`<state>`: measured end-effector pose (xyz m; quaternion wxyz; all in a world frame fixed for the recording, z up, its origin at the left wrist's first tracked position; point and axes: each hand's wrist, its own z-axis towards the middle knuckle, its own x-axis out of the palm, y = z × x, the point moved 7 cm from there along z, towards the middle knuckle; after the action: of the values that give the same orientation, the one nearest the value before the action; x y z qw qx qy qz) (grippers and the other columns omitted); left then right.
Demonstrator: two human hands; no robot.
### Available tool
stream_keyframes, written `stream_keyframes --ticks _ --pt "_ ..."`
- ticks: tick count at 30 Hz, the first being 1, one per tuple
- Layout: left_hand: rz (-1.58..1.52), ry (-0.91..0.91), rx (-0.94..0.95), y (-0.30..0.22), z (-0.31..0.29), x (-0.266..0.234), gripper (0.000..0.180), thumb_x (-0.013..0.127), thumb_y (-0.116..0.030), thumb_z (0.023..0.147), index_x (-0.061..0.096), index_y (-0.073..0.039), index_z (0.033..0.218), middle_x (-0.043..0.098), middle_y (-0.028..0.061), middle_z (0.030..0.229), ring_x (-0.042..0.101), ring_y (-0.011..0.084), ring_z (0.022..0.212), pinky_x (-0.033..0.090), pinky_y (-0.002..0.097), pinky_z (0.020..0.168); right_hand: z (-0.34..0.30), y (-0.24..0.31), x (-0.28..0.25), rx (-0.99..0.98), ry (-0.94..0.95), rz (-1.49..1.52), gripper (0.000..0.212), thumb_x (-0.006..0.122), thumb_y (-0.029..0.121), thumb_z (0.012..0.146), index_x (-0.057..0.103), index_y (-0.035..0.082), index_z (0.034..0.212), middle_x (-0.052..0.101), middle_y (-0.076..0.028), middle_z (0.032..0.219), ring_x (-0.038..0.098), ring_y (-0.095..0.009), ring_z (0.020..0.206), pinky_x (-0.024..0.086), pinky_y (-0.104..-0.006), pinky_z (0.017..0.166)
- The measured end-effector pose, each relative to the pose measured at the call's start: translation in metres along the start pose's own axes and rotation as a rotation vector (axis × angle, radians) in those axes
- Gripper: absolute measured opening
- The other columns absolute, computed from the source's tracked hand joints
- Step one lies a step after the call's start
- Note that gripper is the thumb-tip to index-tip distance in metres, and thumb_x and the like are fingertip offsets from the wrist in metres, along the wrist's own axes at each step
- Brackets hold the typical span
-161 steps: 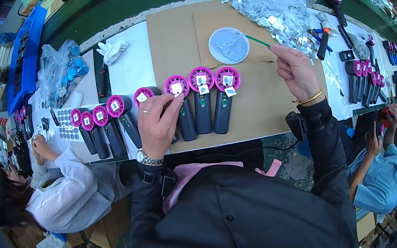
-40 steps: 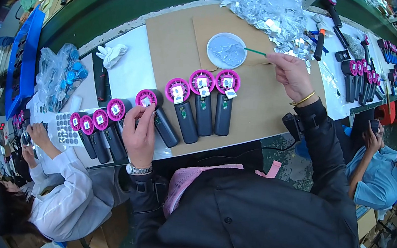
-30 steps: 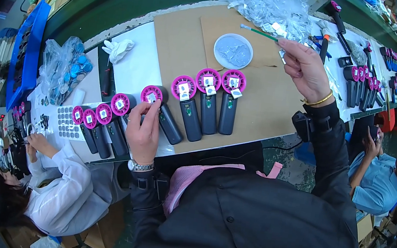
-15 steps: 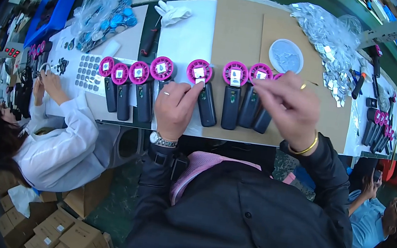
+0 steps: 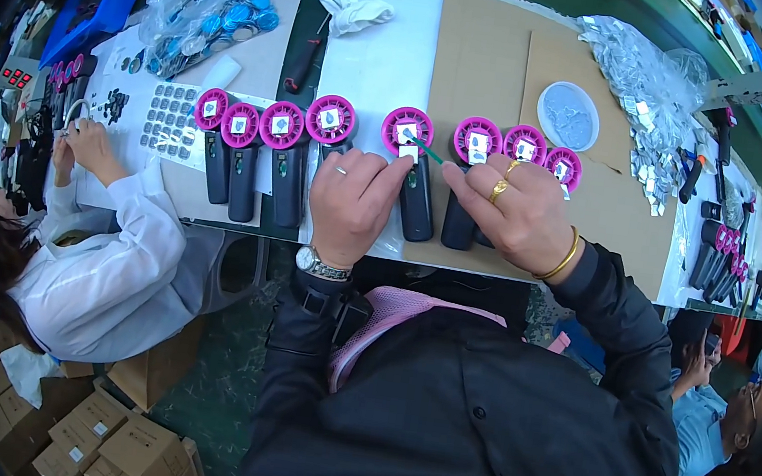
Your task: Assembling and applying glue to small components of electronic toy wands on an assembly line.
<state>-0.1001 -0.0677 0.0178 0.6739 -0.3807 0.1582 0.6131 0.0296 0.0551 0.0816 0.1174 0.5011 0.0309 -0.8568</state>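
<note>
Several black-handled handheld fans with pink round heads lie in a row along the table, each bearing a white square. The fan in front of me (image 5: pixel 417 206) has its head between my hands. My left hand (image 5: pixel 354 201) is closed, its fingertips pinching at the small white tab (image 5: pixel 408 151) just below that head. In my right hand (image 5: pixel 521 210) is a thin green stick (image 5: pixel 429 152), pinched between thumb and fingers. The stick's far end rests at the white square (image 5: pixel 405 132) on this fan's head. Part of the fans at right is hidden under my right hand.
A shallow white dish (image 5: pixel 568 115) stands on the cardboard sheet (image 5: pixel 482 59). Behind are a bag of small silvery squares (image 5: pixel 636 89), a white glove (image 5: pixel 355 13), a dark-handled screwdriver (image 5: pixel 301 64) and a bag of blue discs (image 5: pixel 227 16). A co-worker in white (image 5: pixel 117 271) sits at left.
My right hand has moved left from the right-hand fans to the fan in front of me, bringing the green stick to its white square. My left hand stays by the tab. The view has shifted slightly.
</note>
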Motion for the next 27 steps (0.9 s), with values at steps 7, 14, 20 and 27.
stream_keyframes --ticks 7,14,20,27 --pt "-0.004 0.006 0.005 0.001 0.001 -0.002 0.034 0.082 -0.004 0.081 0.08 -0.007 0.115 0.062 0.0031 0.087 0.062 0.0237 0.078 0.043 0.0417 0.067 0.0 0.005 0.006 -0.061 0.065 -0.061 0.05 0.071 0.01 0.078 0.075 -0.003 0.127 0.058 -0.005 0.092 0.064 -0.02 0.08 0.048 -0.0358 0.059" --pt "0.007 0.018 0.022 0.003 0.002 -0.004 0.032 0.08 -0.004 0.081 0.081 -0.008 0.113 0.061 0.0031 0.086 0.061 0.0232 0.079 0.043 0.0417 0.068 -0.006 -0.011 -0.008 0.055 -0.047 0.071 0.044 0.081 0.002 0.079 0.078 -0.002 0.123 0.058 -0.005 0.084 0.063 -0.021 0.072 0.047 -0.0375 0.058" --pt "0.017 0.026 0.006 0.005 0.004 -0.007 0.027 0.089 -0.001 0.083 0.082 -0.007 0.108 0.063 0.005 0.086 0.063 0.0248 0.079 0.045 0.041 0.07 -0.012 -0.019 -0.013 0.141 -0.136 0.226 0.041 0.085 -0.001 0.08 0.08 0.0 0.121 0.057 -0.006 0.08 0.062 -0.022 0.069 0.046 -0.0388 0.058" --pt "0.042 -0.067 -0.035 0.007 0.006 -0.01 0.023 0.093 -0.006 0.082 0.079 -0.008 0.1 0.067 0.005 0.088 0.065 0.0249 0.081 0.044 0.0413 0.073 -0.013 -0.015 -0.011 0.104 -0.043 0.197 0.041 0.085 -0.001 0.08 0.08 0.0 0.121 0.058 -0.006 0.08 0.061 -0.022 0.068 0.046 -0.0395 0.058"
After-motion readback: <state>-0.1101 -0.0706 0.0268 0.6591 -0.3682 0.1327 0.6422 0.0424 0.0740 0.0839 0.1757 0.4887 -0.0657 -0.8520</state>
